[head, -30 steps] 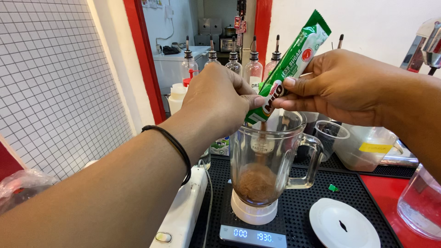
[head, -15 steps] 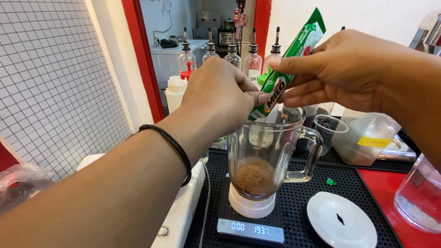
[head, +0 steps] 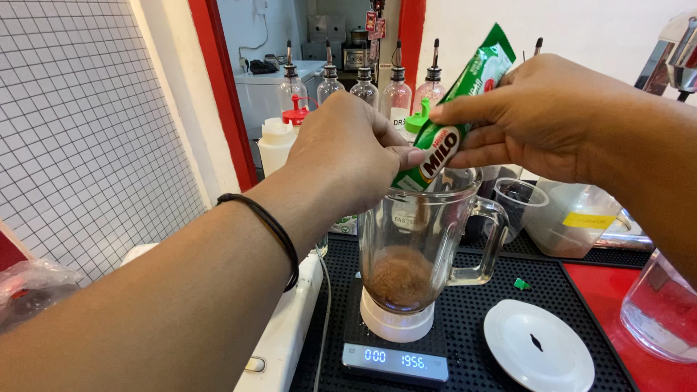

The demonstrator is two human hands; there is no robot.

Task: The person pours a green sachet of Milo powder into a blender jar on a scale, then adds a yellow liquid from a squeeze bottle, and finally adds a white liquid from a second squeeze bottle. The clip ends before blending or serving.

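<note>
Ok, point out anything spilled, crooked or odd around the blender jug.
Little stands out. A small green scrap lies loose on the black mat right of the blender jug, likely torn from the green sachet held by the left hand and right hand. No spilled powder shows.

Sachet (head: pixel 451 120) — lower end hidden behind left hand (head: pixel 347 156), open or sealed not discernible. Right hand (head: pixel 541 116): forearm cut by right edge. Glass vessel (head: pixel 664 308) cropped at lower right. Bottles (head: pixel 363 87) partly hidden behind the hands — contents unreadable.
</note>
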